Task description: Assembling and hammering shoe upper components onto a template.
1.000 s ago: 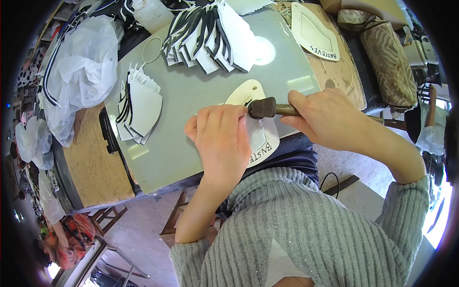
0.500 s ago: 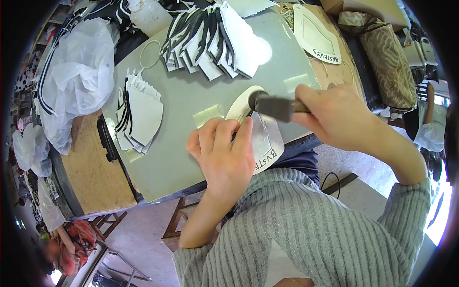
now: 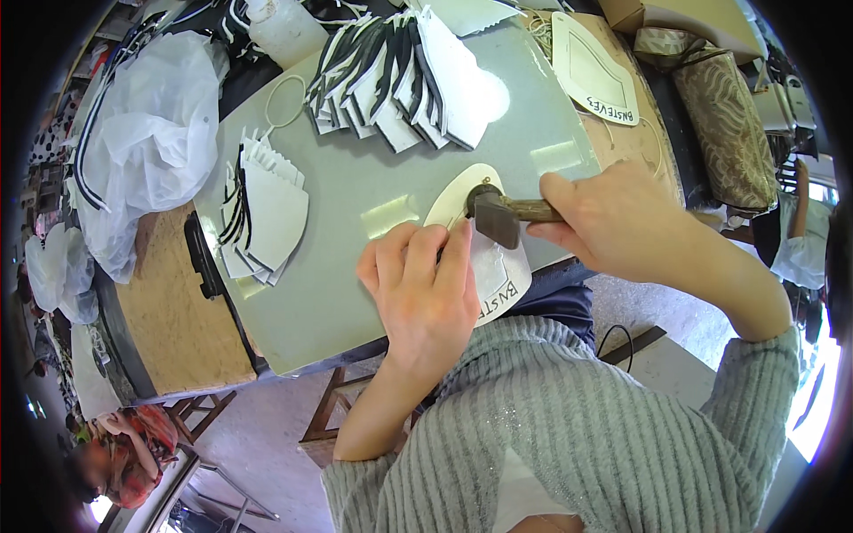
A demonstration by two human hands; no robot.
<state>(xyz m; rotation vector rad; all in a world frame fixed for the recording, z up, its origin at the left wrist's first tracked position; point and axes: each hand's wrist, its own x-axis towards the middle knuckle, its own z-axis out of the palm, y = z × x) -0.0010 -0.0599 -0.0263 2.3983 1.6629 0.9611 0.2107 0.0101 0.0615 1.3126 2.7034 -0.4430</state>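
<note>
My right hand (image 3: 622, 218) is closed round the wooden handle of a hammer (image 3: 498, 220). The hammer head is over a cream shoe-part template (image 3: 455, 191) near the table's front edge. Inside the template's cut-out lies a pale piece (image 3: 490, 266), partly covered by the hammer. My left hand (image 3: 422, 289) presses bent fingers onto the template's left side, fingertips close to the hammer head. What lies under those fingertips is hidden.
A fanned stack of white pieces with black edges (image 3: 453, 80) lies at the back, a smaller stack (image 3: 277, 213) at left. Another cream template (image 3: 591, 71) rests at back right, beside a patterned pouch (image 3: 724, 129). Plastic bags (image 3: 147, 142) stand left; a seated person (image 3: 133, 453) is beyond.
The hammer head has tilted and shifted slightly down over the template, still in my right hand. My left hand stays on the template. The person at lower left has moved an arm.
</note>
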